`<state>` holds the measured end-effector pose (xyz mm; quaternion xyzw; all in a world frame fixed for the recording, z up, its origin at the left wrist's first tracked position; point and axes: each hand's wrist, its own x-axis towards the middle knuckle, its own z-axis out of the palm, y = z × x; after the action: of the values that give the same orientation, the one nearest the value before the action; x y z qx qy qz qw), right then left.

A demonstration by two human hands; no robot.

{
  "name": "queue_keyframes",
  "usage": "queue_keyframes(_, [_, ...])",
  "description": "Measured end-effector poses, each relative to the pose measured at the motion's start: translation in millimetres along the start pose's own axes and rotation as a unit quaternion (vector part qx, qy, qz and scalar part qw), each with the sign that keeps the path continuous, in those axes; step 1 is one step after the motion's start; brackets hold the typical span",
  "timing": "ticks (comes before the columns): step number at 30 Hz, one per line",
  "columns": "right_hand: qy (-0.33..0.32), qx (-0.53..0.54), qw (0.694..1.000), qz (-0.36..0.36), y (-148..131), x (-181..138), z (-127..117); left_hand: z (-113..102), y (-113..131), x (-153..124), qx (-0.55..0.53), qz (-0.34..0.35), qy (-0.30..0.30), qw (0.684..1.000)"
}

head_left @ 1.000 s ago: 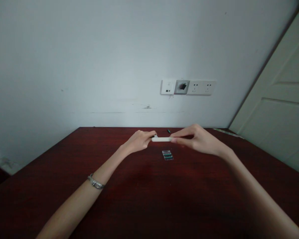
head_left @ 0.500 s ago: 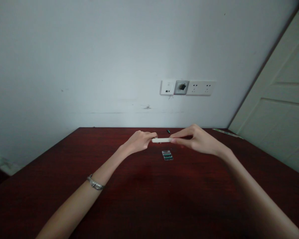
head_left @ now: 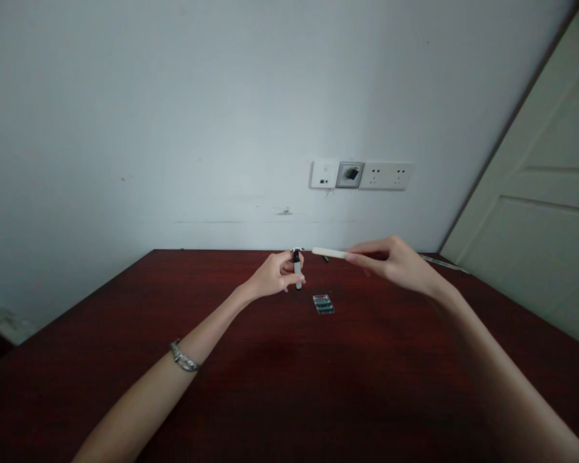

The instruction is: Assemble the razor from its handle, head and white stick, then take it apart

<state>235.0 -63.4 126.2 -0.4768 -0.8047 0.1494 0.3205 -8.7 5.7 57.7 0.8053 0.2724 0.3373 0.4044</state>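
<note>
Held upright in my left hand (head_left: 278,272) is what looks like a small T-shaped razor (head_left: 298,267). It has a pale grey and black handle and a thin pale head at the top. The fingers and thumb of that hand close round the handle. To the right, my right hand (head_left: 388,262) pinches the end of a slim white flat piece (head_left: 329,253), seen edge-on, its free end pointing left and slightly up. A small gap parts the white piece from the razor. Below them, a clear pack (head_left: 323,304) with green strips inside lies on the table.
The dark red wooden table (head_left: 251,386) meets a pale wall. A small dark green item (head_left: 325,258) lies near the back edge, partly behind the white piece. Wall sockets (head_left: 383,175) sit above. A flat strip (head_left: 444,263) lies at the back right, near a white door (head_left: 550,193).
The white piece, earlier between both hands, is now in my right hand alone, moved right and up and tilted. The razor now shows upright in my left hand.
</note>
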Motion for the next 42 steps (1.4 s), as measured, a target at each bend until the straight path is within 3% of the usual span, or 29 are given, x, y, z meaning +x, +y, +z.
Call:
queue_keyframes(3, [0.052, 0.021, 0.998, -0.012, -1, 4, 9, 3, 2, 1, -0.093, -0.047, -0.038, 0.994])
queue_keyframes(6, [0.080, 0.083, 0.993, -0.007, 3, 10, 22, 3, 5, 2, -0.115, -0.066, -0.046, 0.990])
queue_keyframes(8, [0.075, 0.168, 0.983, 0.016, 4, 12, 34, 3, 5, 3, -0.120, -0.071, -0.042, 0.989])
queue_keyframes(12, [0.023, 0.352, 0.933, 0.075, -4, 13, 65, 1, 2, 5, -0.125, -0.080, -0.034, 0.988])
queue_keyframes(17, [0.011, 0.413, 0.907, 0.081, -13, 9, 95, 0, -3, 6, -0.126, -0.087, -0.026, 0.988])
queue_keyframes(26, [0.016, 0.470, 0.875, 0.116, -10, 3, 106, 5, -9, 4, -0.111, -0.068, -0.055, 0.990])
queue_keyframes(33, [0.016, 0.503, 0.854, 0.132, -23, -4, 122, 0, -10, 6, -0.118, -0.036, 0.006, 0.992])
queue_keyframes(42, [0.037, 0.553, 0.824, 0.119, -31, 3, 121, 3, -11, 2, -0.090, -0.017, -0.024, 0.995])
